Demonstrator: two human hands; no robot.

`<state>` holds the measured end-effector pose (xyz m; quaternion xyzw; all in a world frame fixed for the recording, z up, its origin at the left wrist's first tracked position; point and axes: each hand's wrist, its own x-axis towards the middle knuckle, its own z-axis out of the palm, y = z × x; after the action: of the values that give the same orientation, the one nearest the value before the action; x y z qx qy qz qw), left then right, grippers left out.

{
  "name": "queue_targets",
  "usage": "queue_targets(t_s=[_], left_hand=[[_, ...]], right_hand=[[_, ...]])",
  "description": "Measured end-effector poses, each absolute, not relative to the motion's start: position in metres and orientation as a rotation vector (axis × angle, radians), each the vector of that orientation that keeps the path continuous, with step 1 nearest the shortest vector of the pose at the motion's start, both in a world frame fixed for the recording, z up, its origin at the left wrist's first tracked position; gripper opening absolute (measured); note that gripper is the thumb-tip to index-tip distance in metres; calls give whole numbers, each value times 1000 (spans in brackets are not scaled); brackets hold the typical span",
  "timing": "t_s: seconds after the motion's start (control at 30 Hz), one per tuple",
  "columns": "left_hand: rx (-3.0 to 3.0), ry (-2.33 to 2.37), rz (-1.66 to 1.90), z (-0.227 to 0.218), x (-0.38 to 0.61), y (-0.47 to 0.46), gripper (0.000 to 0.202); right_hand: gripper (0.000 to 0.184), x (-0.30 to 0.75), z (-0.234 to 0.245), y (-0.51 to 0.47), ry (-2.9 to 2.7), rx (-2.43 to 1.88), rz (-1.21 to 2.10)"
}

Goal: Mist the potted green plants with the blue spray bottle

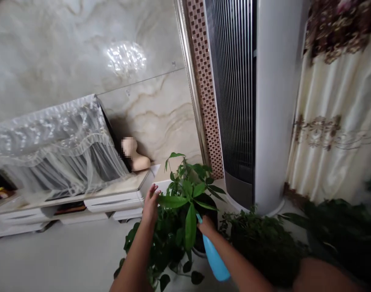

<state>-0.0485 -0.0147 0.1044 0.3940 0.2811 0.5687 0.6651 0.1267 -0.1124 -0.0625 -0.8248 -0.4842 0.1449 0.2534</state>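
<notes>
The left hand (150, 202) is open, fingers spread, touching the leaves of a green potted plant (185, 194), while the right hand (207, 226) grips a blue spray bottle (215, 259) tucked in among the foliage. More dark plants (264, 239) stand just to the right before a tall white air conditioner (258, 101). To the left, a lace-covered television (51, 150) sits on a low white cabinet (82, 202).

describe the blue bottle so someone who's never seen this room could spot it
Start at the tall white tower unit by the curtain. Below it stand potted plants; the right hand holds the blue bottle against the leaves. It is the only bright blue thing among green foliage.
</notes>
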Motion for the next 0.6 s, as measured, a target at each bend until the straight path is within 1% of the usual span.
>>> queue_targets(t_s=[0.1, 0.2, 0.27, 0.33, 0.37, 0.4, 0.43, 0.5, 0.57, 0.6], left_hand=[[837, 605, 1405, 111, -45, -29, 45], [946, 431, 1482, 119, -50, -50, 43], [1147, 336, 1346, 120, -59, -66, 35], [1395, 309, 1097, 113, -71, -84, 24], [1492, 310, 964, 107, -76, -93, 18], [1553, 306, 838, 99, -81, -102, 13], [1577, 288, 726, 90, -85, -111, 15], [1536, 217, 544, 67, -86, -126, 34], [1407, 174, 400, 40, -79, -138, 51], [1308, 193, 339, 27, -74, -144, 56]], right_hand=[[22, 125, -50, -139, -1347, -2214, 501], [14, 105, -42, -177, -1485, -2103, 561], [17, 86, -37, -209, -1595, -2036, 627], [21, 70, -27, -243, -1682, -1955, 695], [27, 64, -18, -258, -1707, -1883, 722], [35, 59, -6, -271, -1697, -1720, 757], [41, 57, 7, -281, -1668, -1564, 781], [47, 57, 39, -291, -1555, -1401, 760], [52, 59, 68, -287, -1386, -1391, 640], [55, 60, 79, -282, -1312, -1426, 577]])
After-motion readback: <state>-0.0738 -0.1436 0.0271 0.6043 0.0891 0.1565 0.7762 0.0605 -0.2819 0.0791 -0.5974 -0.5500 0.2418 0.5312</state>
